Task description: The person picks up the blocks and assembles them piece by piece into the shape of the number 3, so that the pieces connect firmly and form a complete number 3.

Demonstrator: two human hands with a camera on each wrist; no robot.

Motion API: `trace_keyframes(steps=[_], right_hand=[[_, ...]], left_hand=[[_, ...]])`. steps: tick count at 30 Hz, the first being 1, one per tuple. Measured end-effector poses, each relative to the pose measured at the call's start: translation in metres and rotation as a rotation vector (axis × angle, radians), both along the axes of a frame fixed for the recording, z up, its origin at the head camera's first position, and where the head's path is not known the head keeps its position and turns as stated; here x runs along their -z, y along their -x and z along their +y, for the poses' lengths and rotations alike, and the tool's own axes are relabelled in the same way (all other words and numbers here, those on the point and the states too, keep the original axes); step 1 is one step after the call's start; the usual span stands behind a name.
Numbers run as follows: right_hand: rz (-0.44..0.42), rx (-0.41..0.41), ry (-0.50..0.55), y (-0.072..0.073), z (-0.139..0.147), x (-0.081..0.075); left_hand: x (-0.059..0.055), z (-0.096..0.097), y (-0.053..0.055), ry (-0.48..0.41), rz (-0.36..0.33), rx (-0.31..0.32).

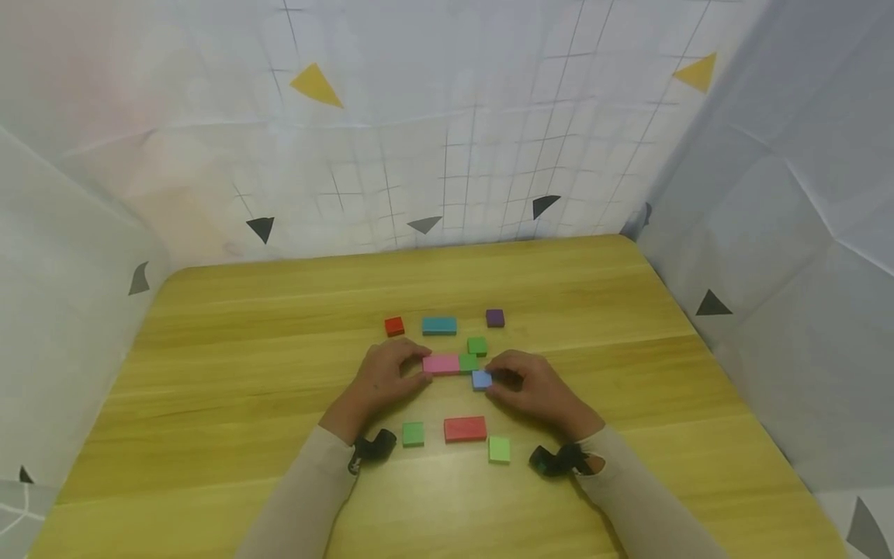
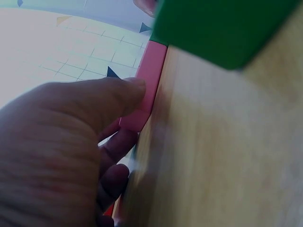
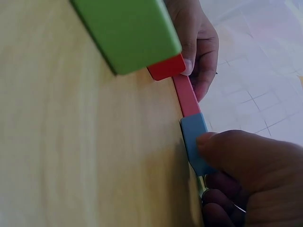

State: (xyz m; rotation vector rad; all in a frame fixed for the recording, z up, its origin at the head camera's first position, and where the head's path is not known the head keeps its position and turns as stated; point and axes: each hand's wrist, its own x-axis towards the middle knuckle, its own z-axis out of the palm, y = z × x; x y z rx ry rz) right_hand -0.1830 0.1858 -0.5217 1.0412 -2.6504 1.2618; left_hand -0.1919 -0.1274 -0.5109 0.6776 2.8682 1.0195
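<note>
My left hand (image 1: 387, 376) pinches the left end of a pink rectangular block (image 1: 441, 364), thumb on its near side. In the left wrist view, the thumb lies on the pink block (image 2: 152, 75) with the fingers behind it. A green block (image 1: 469, 362) adjoins the pink block's right end, and another green block (image 1: 477, 346) sits just behind that one. With thumb and fingers, my right hand (image 1: 534, 388) holds a small blue block (image 1: 482, 380) in front of the green one. The right wrist view has the thumb against the blue block (image 3: 194, 142).
Farther back lie a small red block (image 1: 394, 326), a long teal block (image 1: 439, 326) and a purple block (image 1: 495, 318). Nearer, between the forearms, are a green block (image 1: 413, 434), a long red block (image 1: 465, 429) and a light green block (image 1: 499, 450) on the wooden table (image 1: 223, 404).
</note>
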Motion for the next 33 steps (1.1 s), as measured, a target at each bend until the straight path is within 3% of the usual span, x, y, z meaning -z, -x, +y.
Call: trace_keyframes(steps=[12, 24, 33], right_hand=[[0.020, 0.018, -0.036, -0.003, 0.002, -0.002], [0.055, 0.050, -0.034, -0.017, 0.010, 0.000], [0.045, 0.070, -0.016, -0.034, 0.016, 0.000]], left_hand=[[0.000, -0.001, 0.000, -0.017, -0.015, -0.005], [0.003, 0.001, -0.002, -0.004, -0.013, -0.002], [-0.002, -0.001, -0.002, -0.011, -0.031, -0.011]])
